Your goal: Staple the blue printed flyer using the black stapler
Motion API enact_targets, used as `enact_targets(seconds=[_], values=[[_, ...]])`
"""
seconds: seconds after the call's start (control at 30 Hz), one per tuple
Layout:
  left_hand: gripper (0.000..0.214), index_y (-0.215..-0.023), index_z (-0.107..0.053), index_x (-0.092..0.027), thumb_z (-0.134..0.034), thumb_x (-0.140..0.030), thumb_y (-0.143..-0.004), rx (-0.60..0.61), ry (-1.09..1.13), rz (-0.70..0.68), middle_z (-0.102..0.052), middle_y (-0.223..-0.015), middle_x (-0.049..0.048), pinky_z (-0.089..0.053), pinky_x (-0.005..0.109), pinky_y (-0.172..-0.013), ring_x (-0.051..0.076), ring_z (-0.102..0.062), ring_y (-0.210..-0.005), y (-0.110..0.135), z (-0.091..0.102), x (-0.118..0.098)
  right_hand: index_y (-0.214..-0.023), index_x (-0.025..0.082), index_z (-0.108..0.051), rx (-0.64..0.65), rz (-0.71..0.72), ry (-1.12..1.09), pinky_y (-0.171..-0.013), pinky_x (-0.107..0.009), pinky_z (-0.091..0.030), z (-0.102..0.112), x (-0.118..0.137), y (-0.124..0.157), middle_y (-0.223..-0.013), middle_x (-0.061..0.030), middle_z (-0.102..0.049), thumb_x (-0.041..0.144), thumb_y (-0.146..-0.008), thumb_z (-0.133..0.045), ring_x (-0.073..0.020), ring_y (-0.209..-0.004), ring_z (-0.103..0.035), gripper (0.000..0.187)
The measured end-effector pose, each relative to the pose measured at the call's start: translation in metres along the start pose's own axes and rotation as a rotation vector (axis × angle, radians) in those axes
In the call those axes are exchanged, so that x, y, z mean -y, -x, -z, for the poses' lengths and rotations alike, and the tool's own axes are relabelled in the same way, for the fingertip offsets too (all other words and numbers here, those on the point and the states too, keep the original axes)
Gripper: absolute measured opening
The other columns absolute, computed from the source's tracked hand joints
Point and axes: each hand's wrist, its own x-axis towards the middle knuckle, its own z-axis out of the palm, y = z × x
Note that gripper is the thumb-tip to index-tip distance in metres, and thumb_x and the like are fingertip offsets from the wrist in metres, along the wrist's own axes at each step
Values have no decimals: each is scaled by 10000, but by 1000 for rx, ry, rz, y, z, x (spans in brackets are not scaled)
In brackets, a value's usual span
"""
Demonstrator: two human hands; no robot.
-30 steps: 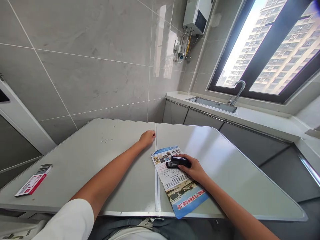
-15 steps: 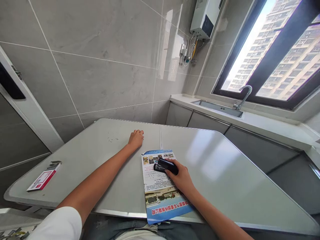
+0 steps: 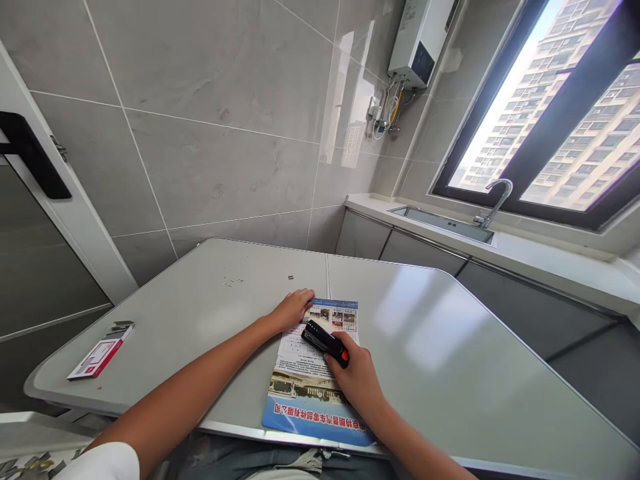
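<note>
A black stapler [image 3: 323, 340] with a red spot near its rear end is gripped in my right hand [image 3: 355, 373], tilted over the flyer. Beneath it lies a printed flyer [image 3: 320, 417] with blue bands, small photos and red lettering, upside down to me. My left hand [image 3: 294, 310] is at the flyer's upper left corner, its fingers curled on the edge; the thumb is hidden. Just beyond that hand rests a short dark strip of staples [image 3: 291, 277]. Loose staples [image 3: 233, 282] are scattered farther left on the tabletop.
The light table [image 3: 425, 387] has a seam down its middle. At its left end lie a red and white box [image 3: 103, 357] and dark staple strips [image 3: 120, 327]. A sink counter [image 3: 540, 257] runs along the right; a door [image 3: 75, 220] stands at left.
My left hand has come back toward me onto the flyer's corner, uncovering the short staple strip. The flyer has turned, its lower end shifting left. The stapler has changed its angle.
</note>
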Motion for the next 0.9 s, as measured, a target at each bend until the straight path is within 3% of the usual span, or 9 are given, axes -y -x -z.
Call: enact_targets(seconds=[0.13, 0.37, 0.5, 0.7, 0.83, 0.9], values=[[155, -1019, -593, -216, -441, -242, -1035, 13, 59, -20, -691, -1066, 61, -468, 330, -896, 213, -621, -982, 1, 13, 17, -1133, 250, -686, 29, 37, 17, -882, -376, -524, -6, 8, -4, -1016, -28, -771, 233, -854, -660, -255, -943, -715, 280], [155, -876, -615, -206, -512, -286, -960, 99, 66, 30, -685, -864, 29, -454, 306, -738, 201, -600, -786, 28, 54, 74, -1160, 243, -675, 137, 108, 6, -867, -353, -501, -50, 38, -27, -1030, -49, -722, 173, -840, -709, -239, -957, -669, 329], [171, -926, -663, -203, -534, -314, -945, 99, 54, 49, -709, -932, 49, -480, 333, -802, 220, -627, -856, 43, 72, 96, -1191, 235, -644, 236, 162, -4, -850, -346, -483, -67, 51, -44, -1044, -60, -688, 188, -851, -725, -239, -956, -641, 353], [209, -1117, -668, -202, -558, -258, -950, -6, 36, 34, -690, -1114, 93, -477, 426, -998, 258, -602, -1066, 50, 67, 104, -1261, 242, -590, 349, 201, 2, -874, -362, -492, -69, 49, -56, -1096, -69, -653, 216, -894, -733, -241, -987, -629, 394], [220, -1176, -668, -225, -555, -250, -988, -75, -41, 10, -643, -1180, 91, -475, 429, -1008, 259, -598, -1111, 54, 64, 102, -1434, 226, -466, 322, 282, 0, -1034, -450, -488, -56, 43, -56, -1302, -120, -616, 228, -835, -814, -291, -1187, -580, 693], [204, -1169, -675, -226, -560, -260, -1005, -73, -86, 17, -643, -1187, 92, -464, 433, -1011, 265, -594, -1128, 55, 63, 100, -1413, 223, -482, 310, 339, 57, -1055, -486, -482, -49, 39, -56, -1327, -125, -605, 242, -818, -838, -312, -1212, -549, 694]])
